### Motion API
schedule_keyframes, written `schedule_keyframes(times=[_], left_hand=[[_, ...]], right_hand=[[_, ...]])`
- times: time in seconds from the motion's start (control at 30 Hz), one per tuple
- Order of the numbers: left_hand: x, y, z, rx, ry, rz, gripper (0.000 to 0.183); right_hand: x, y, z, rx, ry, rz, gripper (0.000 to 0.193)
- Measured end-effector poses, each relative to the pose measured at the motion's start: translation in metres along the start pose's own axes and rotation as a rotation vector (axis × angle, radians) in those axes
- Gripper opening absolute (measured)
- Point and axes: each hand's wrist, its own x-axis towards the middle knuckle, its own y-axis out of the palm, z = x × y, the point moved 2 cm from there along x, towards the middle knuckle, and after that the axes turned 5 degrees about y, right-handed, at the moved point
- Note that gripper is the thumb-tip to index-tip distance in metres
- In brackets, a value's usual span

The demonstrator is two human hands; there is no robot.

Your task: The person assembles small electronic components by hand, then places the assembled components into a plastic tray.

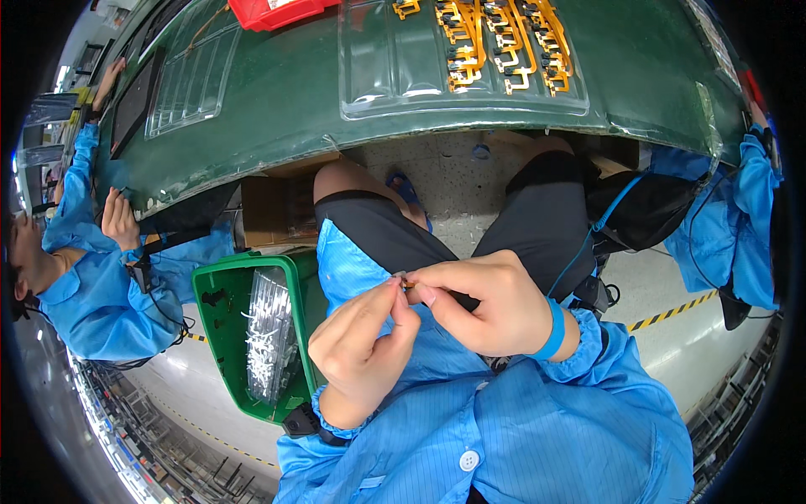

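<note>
Above my lap, my left hand [363, 346] and my right hand [495, 304] meet at the fingertips. Between them is a tiny orange and dark piece, seemingly a flex cable [408, 285], mostly covered by the fingers. Both hands are closed in a pinch on it. A blue band circles my right wrist. On the green bench beyond, a clear plastic tray [382, 107] carries several orange flex cables [514, 63] with dark ends, lined up in rows on its right side.
A green bin [201, 315] at my left contains a bundle of clear plastic trays [269, 336]. Another clear tray [189, 97] and a red box [273, 12] rest on the bench [277, 109]. Co-workers in blue sit on both sides. A cardboard box [267, 212] stands underneath.
</note>
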Motion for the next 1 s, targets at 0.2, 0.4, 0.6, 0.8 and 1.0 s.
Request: schedule_keyframes(times=[0.2, 0.4, 0.6, 0.8, 1.0], left_hand=[[0.004, -0.002, -0.003, -0.109, -0.054, 0.007, 0.018], [0.001, 0.001, 0.003, -0.082, -0.020, 0.000, 0.019], [0.000, -0.004, -0.001, -0.030, -0.044, -0.006, 0.016], [-0.001, -0.003, 0.000, -0.034, -0.056, -0.008, 0.015], [-0.006, -0.005, 0.001, -0.045, -0.151, -0.015, 0.013]], right_hand=[[0.000, -0.002, 0.003, 0.011, 0.018, 0.008, 0.020], [-0.002, 0.001, -0.001, -0.096, -0.069, -0.003, 0.021], [-0.002, 0.003, 0.002, -0.074, -0.078, -0.008, 0.021], [-0.002, 0.001, 0.001, 0.003, -0.037, 0.004, 0.022], [-0.002, 0.000, -0.006, 0.054, 0.001, 0.056, 0.023]])
